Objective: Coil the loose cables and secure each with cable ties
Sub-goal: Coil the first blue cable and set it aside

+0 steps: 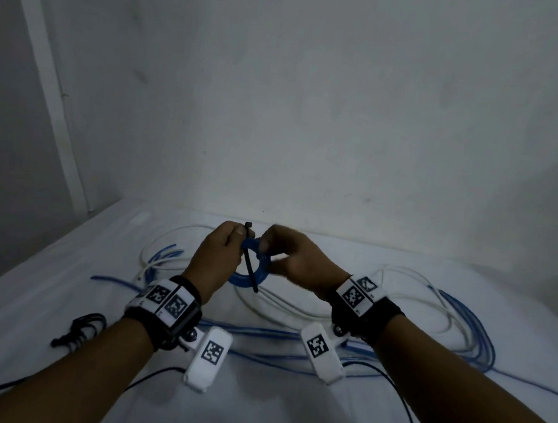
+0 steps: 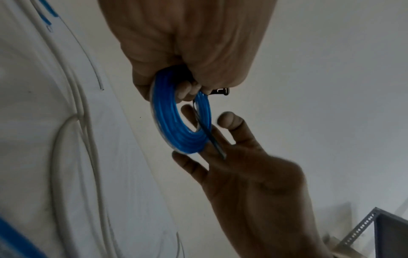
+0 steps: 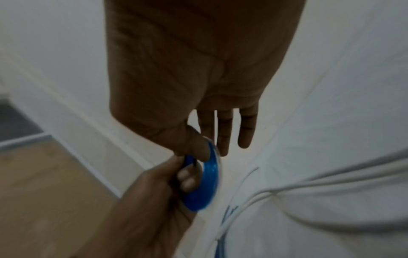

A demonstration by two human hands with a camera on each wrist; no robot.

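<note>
Left hand (image 1: 218, 256) is what I check first: fingers curled round the top of a small blue coil (image 1: 251, 267), thumb pinning a black cable tie (image 1: 251, 258) against it, both held up above the bench (image 1: 55, 291), which is covered in white sheet. Tie head pokes up past my thumb, tail hangs down across the coil's front. From the left wrist view the coil (image 2: 176, 118) reads as a tight ring of several blue turns, tie strap (image 2: 209, 132) crossing its far edge. Right hand (image 1: 299, 265) is at the coil's right side; the thumb presses on the rim while three fingers (image 3: 223, 129) stick out straight behind it, not wrapped round anything, so I call it touching, not gripping. Right wrist view is blurred but the coil (image 3: 203, 185) shows between both hands. Down on the bench: loose white cable (image 1: 281, 306) in wide loops under my hands, loose blue cable (image 1: 466, 320) sprawled to the right and across the front, spare black ties (image 1: 81, 328) bundled near my left forearm. Wrist bands (image 1: 166, 299) carry black-and-white square marker tags; no readable words, brand or lettering on any of it. Perforated metal angle (image 2: 357, 232) shows in the left wrist view's corner.
</note>
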